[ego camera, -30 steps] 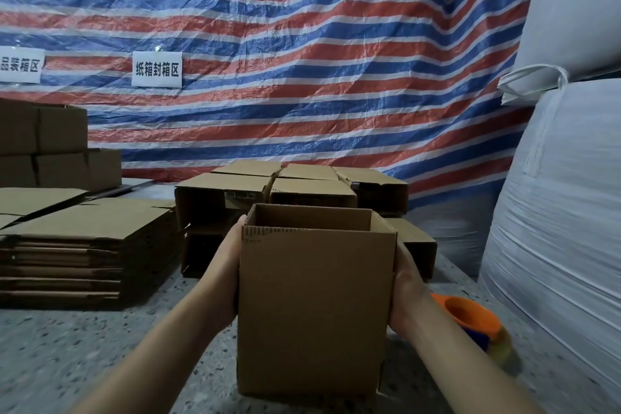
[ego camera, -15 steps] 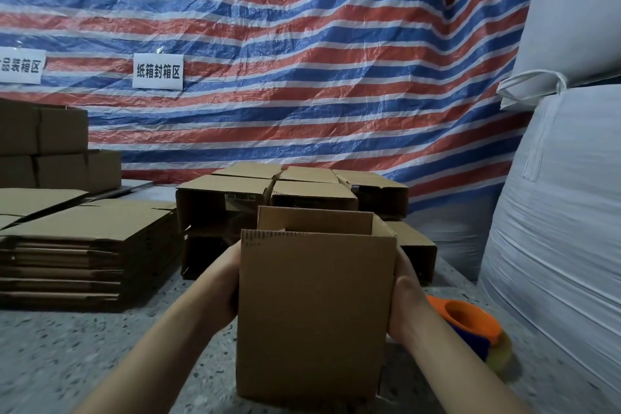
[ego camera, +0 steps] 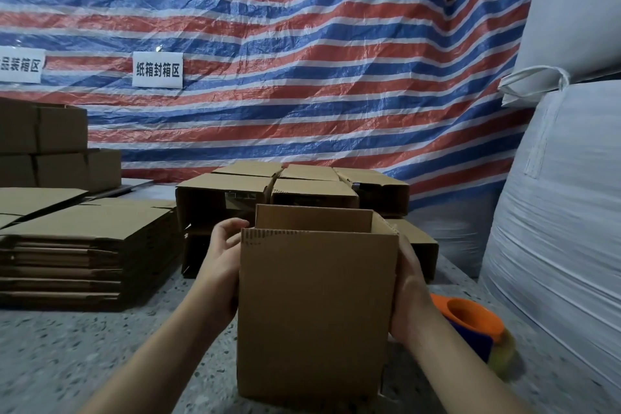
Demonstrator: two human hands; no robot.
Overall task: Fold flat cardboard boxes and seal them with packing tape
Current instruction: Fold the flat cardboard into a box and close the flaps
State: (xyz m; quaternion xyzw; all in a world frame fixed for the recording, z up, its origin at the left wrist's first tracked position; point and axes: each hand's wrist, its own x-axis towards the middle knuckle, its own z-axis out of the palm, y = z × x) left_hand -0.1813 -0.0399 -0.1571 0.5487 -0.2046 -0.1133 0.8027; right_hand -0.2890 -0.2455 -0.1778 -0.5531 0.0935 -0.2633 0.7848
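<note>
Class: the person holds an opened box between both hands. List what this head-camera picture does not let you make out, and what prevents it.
- Right hand fingers: hidden behind the box.
- Box interior and bottom flaps: hidden by its near wall.
- Tape dispenser: blurred and partly behind the right forearm, so the tape is unclear.
- Left sign: cut off by the picture's left edge.

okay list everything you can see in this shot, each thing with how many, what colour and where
open box: one, brown, upright on the table, centre, top flaps up
flat boxes: one stack, brown, left on the table
folded boxes: several, brown, behind the open box
stacked boxes: a few, brown, far left
tape roll: one, orange core, right of the open box
signs: two, white, on the tarp
tarp: one, red, white and blue stripes, backdrop
sacks: two, white, right
table: one, grey speckled
left hand: on the box's left side
right hand: on its right side
</note>
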